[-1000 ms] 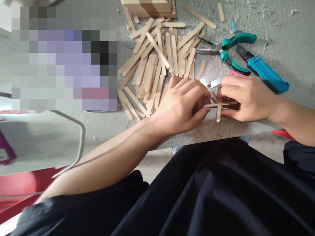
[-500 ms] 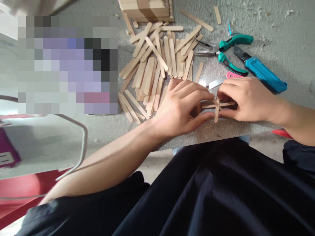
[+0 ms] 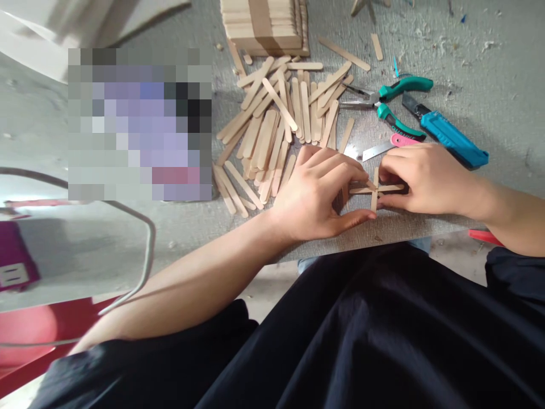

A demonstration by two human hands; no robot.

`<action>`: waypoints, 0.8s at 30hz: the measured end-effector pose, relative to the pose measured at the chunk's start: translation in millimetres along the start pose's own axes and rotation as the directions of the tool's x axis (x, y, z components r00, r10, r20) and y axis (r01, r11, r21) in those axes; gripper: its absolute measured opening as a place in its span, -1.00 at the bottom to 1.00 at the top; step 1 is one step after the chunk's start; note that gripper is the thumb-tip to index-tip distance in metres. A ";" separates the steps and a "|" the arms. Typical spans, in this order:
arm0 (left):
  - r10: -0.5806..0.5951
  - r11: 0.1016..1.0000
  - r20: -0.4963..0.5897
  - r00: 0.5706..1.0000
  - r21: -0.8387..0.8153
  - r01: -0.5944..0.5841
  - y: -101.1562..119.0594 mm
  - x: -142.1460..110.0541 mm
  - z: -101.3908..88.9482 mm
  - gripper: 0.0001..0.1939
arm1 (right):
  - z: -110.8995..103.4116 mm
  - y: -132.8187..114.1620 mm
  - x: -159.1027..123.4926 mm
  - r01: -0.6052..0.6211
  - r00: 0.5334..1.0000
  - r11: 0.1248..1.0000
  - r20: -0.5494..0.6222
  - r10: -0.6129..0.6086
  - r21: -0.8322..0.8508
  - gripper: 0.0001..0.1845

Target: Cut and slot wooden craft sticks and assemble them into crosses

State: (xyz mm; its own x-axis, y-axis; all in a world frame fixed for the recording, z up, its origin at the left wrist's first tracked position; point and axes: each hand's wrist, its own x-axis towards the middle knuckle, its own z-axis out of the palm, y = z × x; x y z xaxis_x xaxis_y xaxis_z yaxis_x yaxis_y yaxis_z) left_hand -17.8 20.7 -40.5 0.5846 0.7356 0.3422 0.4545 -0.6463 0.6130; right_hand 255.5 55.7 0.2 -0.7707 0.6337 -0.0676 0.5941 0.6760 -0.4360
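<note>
Between my two hands is a small star of crossed craft sticks [image 3: 375, 196], just above the table near its front edge. My left hand [image 3: 321, 193] is curved around the star's left side. Its thumb tip is at the lower end of the upright stick, and its fingertips are by the upper left arm. From the right, my right hand [image 3: 421, 179] pinches the star, with bent fingers above and the thumb below a right-hand arm. Part of the star is hidden by the fingers. A loose pile of craft sticks [image 3: 259, 136] lies beyond my left hand.
Beyond my right hand lie green-handled pliers [image 3: 402, 85], a blue utility knife [image 3: 453, 136] and a small pink-handled blade [image 3: 377, 150]. A banded bundle of sticks [image 3: 279, 25] sits at the back. A grey cable [image 3: 151, 238] crosses on the left, near a blurred-out patch.
My left thumb has slid down a little along the star's upright stick, and my left fingers have drawn slightly apart. The whole view has shifted a little; the right hand keeps its hold.
</note>
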 end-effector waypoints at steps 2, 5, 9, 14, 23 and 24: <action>0.023 1.000 0.000 1.000 -0.020 -0.023 -1.7 -0.1 0.9 -0.31 | 0.5 1.0 -0.1 0.003 1.000 1.000 0.006 -0.003 0.004 -0.60; 0.020 0.999 0.055 0.998 -0.030 -0.019 -1.4 0.1 0.8 -0.28 | 1.6 2.4 -0.4 0.043 0.999 0.999 0.032 -0.043 -0.015 -0.56; 0.010 1.000 0.097 0.995 -0.031 -0.008 0.7 1.7 1.6 -0.36 | 5.4 1.9 -0.1 0.043 0.997 0.998 0.065 -0.040 -0.040 -0.56; -0.020 0.999 0.151 0.988 -0.040 0.026 -3.2 7.9 9.2 -0.49 | 13.0 5.6 2.8 0.026 0.999 0.998 0.022 -0.025 -0.059 -0.69; -0.002 0.997 0.110 0.994 -0.081 0.011 -1.2 10.6 16.6 -0.61 | 19.9 11.6 5.8 0.017 1.000 1.000 -0.022 -0.017 -0.012 -0.56; -0.012 0.995 0.108 0.994 -0.093 0.023 -1.1 10.4 16.9 -0.61 | 20.8 13.0 5.8 0.016 1.000 1.000 -0.026 -0.016 0.000 -0.56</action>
State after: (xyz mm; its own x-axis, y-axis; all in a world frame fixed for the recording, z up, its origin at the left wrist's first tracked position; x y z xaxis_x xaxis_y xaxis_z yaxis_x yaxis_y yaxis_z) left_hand -0.9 25.5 -49.7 0.6478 0.7175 0.2559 0.4028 -0.6078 0.6844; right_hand 254.0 60.4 -24.5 -0.7740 0.6321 -0.0369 0.5813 0.6863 -0.4371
